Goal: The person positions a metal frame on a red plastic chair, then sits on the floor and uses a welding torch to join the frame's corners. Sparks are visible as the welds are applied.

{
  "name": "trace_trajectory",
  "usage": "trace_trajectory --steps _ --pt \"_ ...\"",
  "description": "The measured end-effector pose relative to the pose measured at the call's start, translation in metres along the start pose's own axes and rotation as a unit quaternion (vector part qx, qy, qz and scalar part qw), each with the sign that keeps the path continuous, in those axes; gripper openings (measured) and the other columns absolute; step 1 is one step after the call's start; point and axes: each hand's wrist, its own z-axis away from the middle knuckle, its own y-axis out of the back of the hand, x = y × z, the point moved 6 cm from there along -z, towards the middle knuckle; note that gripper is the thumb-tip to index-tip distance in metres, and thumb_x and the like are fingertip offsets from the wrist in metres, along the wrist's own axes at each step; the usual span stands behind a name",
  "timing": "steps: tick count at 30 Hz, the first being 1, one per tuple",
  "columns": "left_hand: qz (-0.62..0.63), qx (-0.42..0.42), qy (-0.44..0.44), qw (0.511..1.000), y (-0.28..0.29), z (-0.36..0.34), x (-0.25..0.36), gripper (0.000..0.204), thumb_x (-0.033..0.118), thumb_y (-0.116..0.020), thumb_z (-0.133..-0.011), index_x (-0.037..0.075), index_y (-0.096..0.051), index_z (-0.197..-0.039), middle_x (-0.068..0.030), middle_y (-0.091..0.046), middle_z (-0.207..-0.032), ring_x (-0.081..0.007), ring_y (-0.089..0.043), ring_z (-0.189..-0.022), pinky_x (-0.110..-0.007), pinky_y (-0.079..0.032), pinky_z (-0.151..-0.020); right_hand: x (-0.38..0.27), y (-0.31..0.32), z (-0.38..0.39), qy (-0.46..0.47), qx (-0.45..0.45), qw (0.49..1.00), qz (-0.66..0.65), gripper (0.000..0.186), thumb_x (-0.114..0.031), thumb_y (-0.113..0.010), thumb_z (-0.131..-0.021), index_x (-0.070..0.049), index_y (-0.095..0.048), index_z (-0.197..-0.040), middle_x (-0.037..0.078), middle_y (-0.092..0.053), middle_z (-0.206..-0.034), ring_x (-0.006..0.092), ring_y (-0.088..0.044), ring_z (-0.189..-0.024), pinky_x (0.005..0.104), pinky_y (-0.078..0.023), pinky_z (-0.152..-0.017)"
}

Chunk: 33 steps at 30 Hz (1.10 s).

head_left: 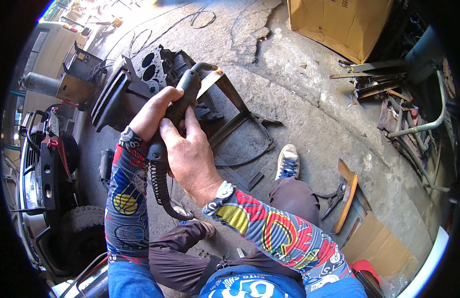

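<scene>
A black welding torch [191,83] with a curved neck is held up in front of me. My left hand [158,110] wraps round its handle from the left side. Lower on the same handle, the fingers of my right hand [191,155] are closed, partly hidden behind it. A coiled spring sleeve [159,180] leads the torch's cable down toward my legs. Just beyond the torch tip stands an angled steel frame [231,93], its upper corner glowing orange; whether the tip touches it I cannot tell.
Behind the frame sits an engine block [159,63]. At left are a machine box [85,67], a vehicle's bumper [47,171] and a tyre [86,218]. Locking pliers [335,198] lie beside rusty angle iron [346,204]. A cardboard box [339,27] and scrap metal [379,82] occupy the right.
</scene>
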Motion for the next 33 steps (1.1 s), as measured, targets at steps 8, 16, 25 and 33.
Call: trace_trajectory --steps 8,16,25,33 --pt "0.032 -0.035 0.03 0.998 -0.004 0.0 -0.002 0.043 0.043 -0.065 -0.091 0.004 -0.069 -0.108 -0.0064 -0.067 -0.085 -0.0151 -0.061 -0.067 -0.029 -0.051 -0.062 -0.004 0.003 0.0 0.005 0.003 0.998 0.065 0.073 -0.04 -0.056 -0.102 0.002 -0.031 -0.157 0.02 -0.065 -0.131 0.0299 -0.065 -0.117 0.0361 -0.051 -0.1" --pt "0.018 -0.002 0.021 1.0 -0.001 -0.001 -0.001 0.044 0.043 -0.065 -0.092 0.003 -0.068 -0.108 -0.0067 -0.067 -0.087 -0.0151 -0.062 -0.067 -0.029 -0.052 -0.063 -0.005 0.003 0.003 -0.006 0.0 0.999 0.049 0.065 -0.03 -0.058 -0.104 0.001 -0.032 -0.156 0.015 -0.065 -0.125 0.0183 -0.067 -0.106 0.03 -0.056 -0.087" --pt "0.012 -0.018 0.023 1.0 0.0 0.0 -0.001 0.046 0.043 -0.065 -0.092 0.002 -0.069 -0.113 -0.0078 -0.068 -0.091 -0.0151 -0.061 -0.069 -0.029 -0.053 -0.067 -0.003 0.003 0.003 0.003 -0.002 0.998 0.058 0.069 -0.03 -0.057 -0.105 0.002 -0.028 -0.158 0.016 -0.063 -0.129 0.0196 -0.066 -0.11 0.031 -0.055 -0.091" --pt "-0.003 -0.012 0.0 1.0 -0.005 0.009 0.004 0.049 0.044 -0.062 -0.092 0.002 -0.069 -0.117 -0.0071 -0.069 -0.09 -0.0135 -0.06 -0.068 -0.027 -0.051 -0.066 -0.002 0.001 0.002 0.014 -0.023 0.997 0.076 0.081 -0.046 -0.056 -0.101 0.001 -0.025 -0.16 0.026 -0.063 -0.135 0.0378 -0.064 -0.124 0.0404 -0.049 -0.107"
